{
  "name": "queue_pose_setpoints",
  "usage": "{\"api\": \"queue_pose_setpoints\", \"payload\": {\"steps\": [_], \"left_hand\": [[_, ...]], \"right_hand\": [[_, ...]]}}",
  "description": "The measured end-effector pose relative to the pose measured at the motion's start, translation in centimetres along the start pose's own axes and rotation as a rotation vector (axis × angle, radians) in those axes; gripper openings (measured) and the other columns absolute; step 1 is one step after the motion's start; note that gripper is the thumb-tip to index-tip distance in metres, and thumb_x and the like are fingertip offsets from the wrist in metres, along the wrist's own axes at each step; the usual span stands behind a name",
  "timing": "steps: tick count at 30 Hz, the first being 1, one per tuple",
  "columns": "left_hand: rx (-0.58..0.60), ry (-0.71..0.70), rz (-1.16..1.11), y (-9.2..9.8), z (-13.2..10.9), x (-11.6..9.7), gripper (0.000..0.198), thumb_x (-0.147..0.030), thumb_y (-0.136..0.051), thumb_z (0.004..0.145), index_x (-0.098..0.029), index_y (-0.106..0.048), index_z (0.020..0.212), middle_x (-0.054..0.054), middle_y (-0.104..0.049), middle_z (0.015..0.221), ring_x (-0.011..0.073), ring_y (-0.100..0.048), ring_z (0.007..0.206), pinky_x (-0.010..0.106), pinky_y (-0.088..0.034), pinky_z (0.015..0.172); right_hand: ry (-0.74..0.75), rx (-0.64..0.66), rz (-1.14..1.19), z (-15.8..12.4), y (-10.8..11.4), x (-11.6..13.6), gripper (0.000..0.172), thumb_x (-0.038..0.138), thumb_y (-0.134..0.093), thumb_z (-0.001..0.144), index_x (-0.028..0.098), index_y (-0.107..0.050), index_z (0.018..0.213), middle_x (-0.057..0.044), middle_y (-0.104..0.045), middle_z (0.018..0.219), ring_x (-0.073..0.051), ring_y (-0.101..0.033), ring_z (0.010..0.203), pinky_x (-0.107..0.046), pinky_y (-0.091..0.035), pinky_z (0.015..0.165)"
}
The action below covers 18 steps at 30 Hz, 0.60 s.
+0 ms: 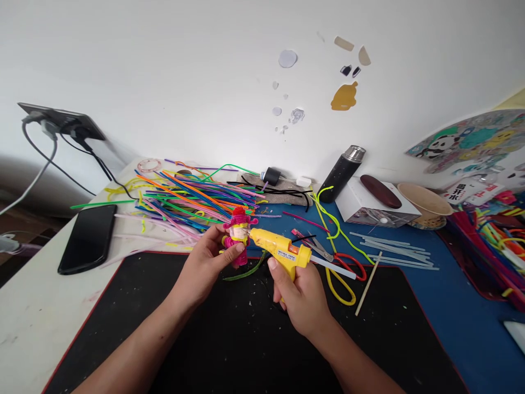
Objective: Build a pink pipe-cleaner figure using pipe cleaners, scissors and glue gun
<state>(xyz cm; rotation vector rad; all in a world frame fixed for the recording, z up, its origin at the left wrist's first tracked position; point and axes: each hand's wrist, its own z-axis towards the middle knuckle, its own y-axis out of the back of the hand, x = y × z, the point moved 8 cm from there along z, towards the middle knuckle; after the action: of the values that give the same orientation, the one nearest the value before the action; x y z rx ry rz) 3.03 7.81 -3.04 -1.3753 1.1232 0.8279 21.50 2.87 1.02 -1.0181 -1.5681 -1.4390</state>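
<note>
My left hand (210, 257) is closed around a small pipe-cleaner doll (238, 232), magenta and yellow with a pale middle and a red top. In my right hand (301, 293) is a yellow hot glue gun (279, 246), fingers wrapped round its handle. A whitish glue stick (334, 266) juts from the back of the gun. The nozzle points left and meets the doll's upper part; whether it touches I cannot tell. Beneath both hands lies a black mat (229, 339) with a red edge. A green pipe cleaner (246, 273) rests behind the hands.
Many coloured pipe cleaners (184, 197) are heaped behind my left hand. A black phone (88, 238) lies at left. Red-handled scissors (350, 265), a wooden stick (368, 284) and loose glue sticks (397, 249) lie right. A black thermos (340, 175) leans near a white box (365, 202).
</note>
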Motion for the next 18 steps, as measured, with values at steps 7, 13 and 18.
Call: {"api": "queue_pose_setpoints", "payload": {"steps": [7,13,18], "left_hand": [[-0.016,0.001,-0.017,0.07,-0.01,-0.01,0.044,-0.039,-0.097,0.075,-0.021,-0.068,0.103,-0.001,-0.069,0.088,0.0148,-0.063,0.07,0.025,-0.057,0.062],[-0.008,-0.002,-0.026,0.1,0.02,0.17,0.043,-0.038,-0.097,0.076,-0.021,-0.068,0.103,0.001,-0.071,0.091,0.0152,-0.064,0.071,0.025,-0.057,0.061],[-0.009,-0.004,-0.021,0.13,0.0,0.17,0.044,-0.039,-0.097,0.077,-0.021,-0.068,0.104,0.001,-0.071,0.091,0.0153,-0.064,0.071,0.026,-0.057,0.06]], "right_hand": [[0.015,0.003,-0.018,-0.05,-0.15,0.22,0.061,0.064,-0.054,0.103,0.025,-0.051,0.056,0.004,-0.041,0.037,-0.013,-0.045,0.035,-0.026,-0.039,0.043],[-0.016,-0.017,-0.005,-0.16,0.18,-0.21,0.058,0.066,-0.056,0.101,0.025,-0.053,0.059,0.004,-0.042,0.038,-0.013,-0.045,0.035,-0.026,-0.039,0.043],[-0.023,-0.03,0.0,-0.04,0.32,-0.44,0.056,0.065,-0.056,0.1,0.026,-0.054,0.061,0.005,-0.041,0.037,-0.013,-0.045,0.034,-0.026,-0.039,0.043]]}}
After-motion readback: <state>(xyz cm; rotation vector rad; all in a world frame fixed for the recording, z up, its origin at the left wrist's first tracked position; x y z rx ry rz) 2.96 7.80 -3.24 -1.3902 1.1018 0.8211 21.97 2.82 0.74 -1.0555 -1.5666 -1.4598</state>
